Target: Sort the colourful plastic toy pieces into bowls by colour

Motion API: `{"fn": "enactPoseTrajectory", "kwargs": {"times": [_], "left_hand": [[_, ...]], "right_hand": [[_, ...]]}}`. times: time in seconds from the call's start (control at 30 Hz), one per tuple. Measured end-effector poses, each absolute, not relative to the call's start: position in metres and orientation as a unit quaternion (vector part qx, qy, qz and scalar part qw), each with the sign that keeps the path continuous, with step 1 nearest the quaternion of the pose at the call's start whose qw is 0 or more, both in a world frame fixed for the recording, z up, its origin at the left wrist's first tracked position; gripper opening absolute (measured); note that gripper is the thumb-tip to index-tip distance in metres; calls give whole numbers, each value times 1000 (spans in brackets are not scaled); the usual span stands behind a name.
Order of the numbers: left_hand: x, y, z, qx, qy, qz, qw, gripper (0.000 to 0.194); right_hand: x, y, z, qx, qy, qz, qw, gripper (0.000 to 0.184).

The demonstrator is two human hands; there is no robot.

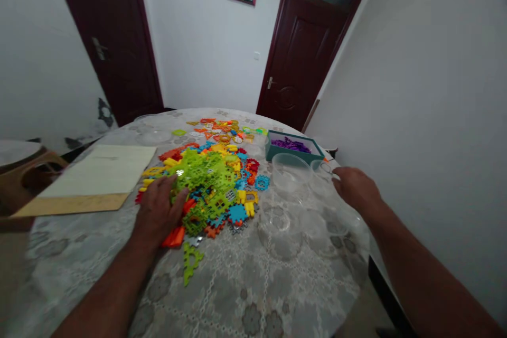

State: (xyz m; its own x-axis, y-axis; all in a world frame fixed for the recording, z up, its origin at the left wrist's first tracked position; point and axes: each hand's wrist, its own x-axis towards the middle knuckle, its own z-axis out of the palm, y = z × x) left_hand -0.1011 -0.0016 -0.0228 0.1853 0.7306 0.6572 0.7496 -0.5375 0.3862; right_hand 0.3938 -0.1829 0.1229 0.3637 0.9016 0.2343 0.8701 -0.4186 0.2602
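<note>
My left hand [158,206] lies on the near-left side of a heap of plastic building pieces, its fingers apart and resting on the light-green pieces [208,171]. Red, yellow and blue pieces show under and around the green ones. One green triangular piece [190,263] lies on the tablecloth in front of the heap. At the right, my right hand [358,187] is closed, with its fingertips at the rim of a clear plastic bowl [321,182]. Its grip on the thin, see-through rim is partly hidden.
Several more clear bowls stand nearby, among them one large bowl [291,177]. Behind them is a teal box [289,156] holding purple pieces [291,143]. Orange pieces [219,129] lie farther back. A pale board [99,171] lies at the left of the round table.
</note>
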Motion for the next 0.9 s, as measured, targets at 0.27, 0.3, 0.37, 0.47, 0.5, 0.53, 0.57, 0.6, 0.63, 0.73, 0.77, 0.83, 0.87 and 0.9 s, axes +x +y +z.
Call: {"fn": "enactPoseTrajectory", "kwargs": {"times": [0.27,0.3,0.37,0.47,0.5,0.53,0.57,0.6,0.63,0.73,0.77,0.83,0.87,0.9], "left_hand": [[-87,-21,-2,-770,-532,-343,75,43],[-86,-23,0,-775,-535,-325,83,42],[-82,-25,4,-788,-535,-288,99,41],[-78,-23,10,-810,-526,-236,102,44],[-77,-21,12,-815,-527,-221,99,45],[-76,-18,13,-817,-529,-207,95,45],[-75,-15,15,-818,-534,-195,92,46],[-74,-11,16,-818,-538,-184,90,46],[-72,-8,17,-818,-541,-173,89,46],[-65,5,22,-825,-541,-139,87,47],[-62,9,24,-828,-538,-128,87,47],[-54,17,28,-837,-530,-108,89,48],[-49,21,29,-841,-524,-100,91,49],[-45,26,31,-845,-518,-94,92,49]], "right_hand": [[196,-201,94,569,791,50,-221,28],[172,-198,84,566,799,28,-201,32],[138,-189,62,559,810,-4,-175,41],[116,-175,31,559,811,-34,-170,47],[114,-171,21,561,808,-37,-176,48],[113,-168,13,564,805,-38,-183,50],[114,-165,5,566,801,-38,-192,51],[114,-163,-2,568,797,-38,-201,52],[115,-162,-8,570,794,-39,-210,52],[117,-159,-18,571,788,-48,-227,51],[117,-159,-20,571,786,-51,-230,50],[117,-158,-20,570,786,-57,-234,50],[117,-158,-20,569,785,-60,-236,50],[117,-158,-19,568,785,-64,-239,50]]}}
